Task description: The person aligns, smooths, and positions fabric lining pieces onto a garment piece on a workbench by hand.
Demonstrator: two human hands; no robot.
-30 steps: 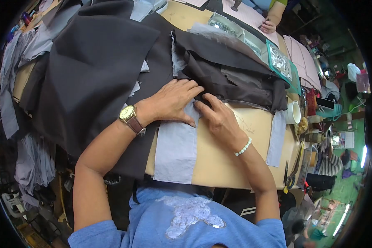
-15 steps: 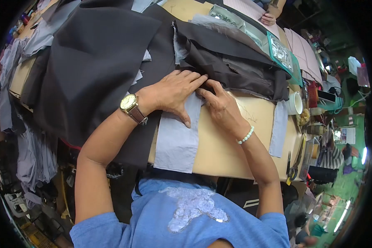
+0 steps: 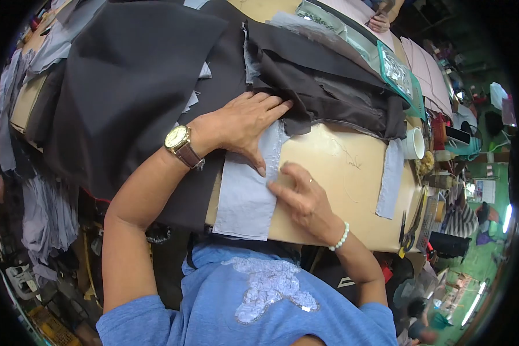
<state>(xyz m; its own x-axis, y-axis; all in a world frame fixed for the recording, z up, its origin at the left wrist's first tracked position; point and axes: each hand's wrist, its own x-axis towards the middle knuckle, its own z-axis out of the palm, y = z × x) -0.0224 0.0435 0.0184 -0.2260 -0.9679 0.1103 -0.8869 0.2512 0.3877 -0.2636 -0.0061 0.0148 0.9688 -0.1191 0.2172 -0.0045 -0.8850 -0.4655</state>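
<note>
My left hand (image 3: 245,124) lies open and flat, fingers spread, where the pale grey cloth strip (image 3: 245,202) meets the dark fabric piece (image 3: 328,92). Its thumb presses on the grey strip, which hangs toward the table's front edge. My right hand (image 3: 307,199) is open with nothing in it, the fingers loosely bent and apart. One of its fingertips rests at or very near the strip's right edge. Beside the left hand a large dark cloth (image 3: 132,92) covers the left of the table.
A second grey strip (image 3: 391,179) hangs from the dark piece at the right. Scissors (image 3: 410,230) lie near the tan table's (image 3: 346,213) right edge, with a white cup (image 3: 413,144) behind them. A green tray (image 3: 415,101) stands farther back. Another person's hand (image 3: 379,23) shows at the top.
My right hand has moved down toward me, from beside the left fingertips to lower along the grey strip's edge. A dark fabric corner now shows there. My left hand has stayed nearly still.
</note>
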